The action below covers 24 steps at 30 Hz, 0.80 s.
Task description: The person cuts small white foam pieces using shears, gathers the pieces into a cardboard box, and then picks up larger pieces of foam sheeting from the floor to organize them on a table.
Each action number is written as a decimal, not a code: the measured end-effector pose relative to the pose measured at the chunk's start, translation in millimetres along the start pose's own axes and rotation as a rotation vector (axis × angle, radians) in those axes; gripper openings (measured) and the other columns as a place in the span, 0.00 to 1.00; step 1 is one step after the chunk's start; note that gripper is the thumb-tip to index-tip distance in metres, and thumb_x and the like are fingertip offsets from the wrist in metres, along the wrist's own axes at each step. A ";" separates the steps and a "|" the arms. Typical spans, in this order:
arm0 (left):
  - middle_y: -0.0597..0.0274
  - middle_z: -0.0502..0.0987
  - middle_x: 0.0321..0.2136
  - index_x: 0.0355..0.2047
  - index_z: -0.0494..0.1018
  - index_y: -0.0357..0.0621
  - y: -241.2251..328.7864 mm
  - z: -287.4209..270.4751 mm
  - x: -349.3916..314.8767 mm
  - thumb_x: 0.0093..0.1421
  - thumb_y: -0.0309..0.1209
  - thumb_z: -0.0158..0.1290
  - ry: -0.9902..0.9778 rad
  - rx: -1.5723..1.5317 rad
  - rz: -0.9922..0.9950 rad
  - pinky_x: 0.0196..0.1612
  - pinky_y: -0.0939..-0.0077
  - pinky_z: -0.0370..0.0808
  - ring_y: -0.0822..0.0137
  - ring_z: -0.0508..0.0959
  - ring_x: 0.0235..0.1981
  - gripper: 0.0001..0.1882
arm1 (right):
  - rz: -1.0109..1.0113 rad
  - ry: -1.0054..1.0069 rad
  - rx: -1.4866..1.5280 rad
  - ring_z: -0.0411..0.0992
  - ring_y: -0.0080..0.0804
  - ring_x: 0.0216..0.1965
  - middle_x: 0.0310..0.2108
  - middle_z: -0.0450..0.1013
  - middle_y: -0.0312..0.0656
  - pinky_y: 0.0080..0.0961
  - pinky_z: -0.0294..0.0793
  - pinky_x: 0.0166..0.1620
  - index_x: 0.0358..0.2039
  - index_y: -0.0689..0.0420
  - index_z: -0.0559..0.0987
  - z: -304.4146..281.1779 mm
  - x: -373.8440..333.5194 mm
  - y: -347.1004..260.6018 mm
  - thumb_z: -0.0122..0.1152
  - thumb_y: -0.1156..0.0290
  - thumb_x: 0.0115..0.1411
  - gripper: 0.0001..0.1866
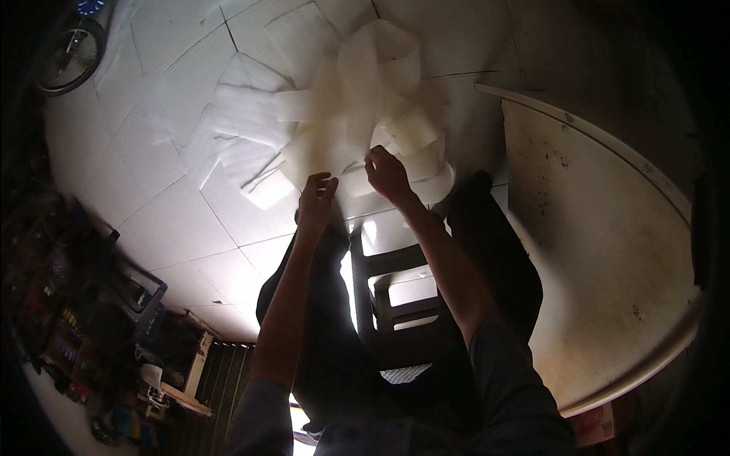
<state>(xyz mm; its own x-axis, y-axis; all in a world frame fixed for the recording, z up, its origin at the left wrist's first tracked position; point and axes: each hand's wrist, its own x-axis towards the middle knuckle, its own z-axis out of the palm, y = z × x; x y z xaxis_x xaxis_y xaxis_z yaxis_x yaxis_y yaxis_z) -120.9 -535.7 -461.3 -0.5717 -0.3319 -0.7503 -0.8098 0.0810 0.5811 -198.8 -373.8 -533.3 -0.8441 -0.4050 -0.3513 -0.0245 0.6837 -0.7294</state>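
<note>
Between my knees and just beyond them lies a loose heap of thin white sheets and strips, of paper, foam or cloth; I cannot tell which. A long white strip [361, 83] loops up from the heap, its near part blurred. My right hand [386, 173] is closed, fingertips pinched together at the near end of this strip. To its left, my left hand [316, 197] has half-curled fingers, a little apart, with nothing visible in them. Several flat white sheets [255, 114] are spread left of the heap. A cream folded piece [411, 129] lies right of the strip.
A black slatted plastic stool or chair [395, 292] stands between my legs. On the right is a large stained cream panel [601, 251] with a raised rim. A wheel [72, 57] shows at the far left. Dark shelves with small goods [68, 319] line the lower left. The floor [175, 220] is tiled.
</note>
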 end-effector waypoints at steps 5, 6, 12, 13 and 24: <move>0.40 0.66 0.56 0.65 0.45 0.48 51.0 1.0 -15.3 0.45 0.49 0.67 0.055 0.151 -0.090 0.53 0.62 0.70 0.53 0.75 0.50 0.55 | -0.227 -0.370 -0.153 0.68 0.41 0.32 0.26 0.68 0.45 0.39 0.65 0.37 0.26 0.61 0.74 -48.7 -103.1 -114.2 0.55 0.71 0.54 0.06; 0.37 0.66 0.55 0.65 0.46 0.48 54.9 4.8 -19.9 0.42 0.50 0.69 0.038 0.272 -0.038 0.55 0.58 0.69 0.48 0.72 0.53 0.57 | -0.260 -0.363 -0.135 0.68 0.40 0.32 0.26 0.69 0.44 0.39 0.65 0.36 0.26 0.60 0.74 -55.6 -116.6 -118.1 0.56 0.71 0.53 0.06; 0.38 0.64 0.56 0.65 0.44 0.46 65.5 6.7 -61.7 0.44 0.54 0.65 -0.208 0.477 -0.217 0.57 0.54 0.66 0.46 0.66 0.58 0.57 | -0.346 -0.368 -0.209 0.67 0.37 0.36 0.30 0.71 0.38 0.36 0.63 0.39 0.26 0.58 0.74 -116.8 -142.0 -157.7 0.55 0.72 0.52 0.03; 0.38 0.65 0.56 0.65 0.44 0.45 72.1 1.9 -66.8 0.44 0.55 0.64 -0.230 0.307 -0.331 0.57 0.55 0.66 0.46 0.66 0.58 0.57 | -0.368 -0.362 -0.093 0.68 0.37 0.38 0.32 0.73 0.39 0.35 0.64 0.40 0.28 0.57 0.75 -127.4 -147.5 -168.5 0.55 0.72 0.52 0.04; 0.45 0.78 0.35 0.48 0.66 0.32 125.1 -18.6 -153.0 0.59 0.38 0.56 -0.430 -0.007 0.095 0.38 0.66 0.77 0.57 0.80 0.36 0.24 | 0.797 -0.054 1.388 0.73 0.30 0.40 0.38 0.74 0.42 0.29 0.71 0.46 0.51 0.60 0.69 -192.6 -155.4 -155.8 0.59 0.67 0.61 0.19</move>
<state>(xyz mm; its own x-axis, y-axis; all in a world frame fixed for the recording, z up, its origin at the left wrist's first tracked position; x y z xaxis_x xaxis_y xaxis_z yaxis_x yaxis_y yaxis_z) -132.3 -492.2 -267.9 -0.6475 0.0985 -0.7557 -0.7511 0.0855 0.6546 -167.0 -300.5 -252.0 -0.3829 -0.2716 -0.8829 0.9007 -0.3222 -0.2915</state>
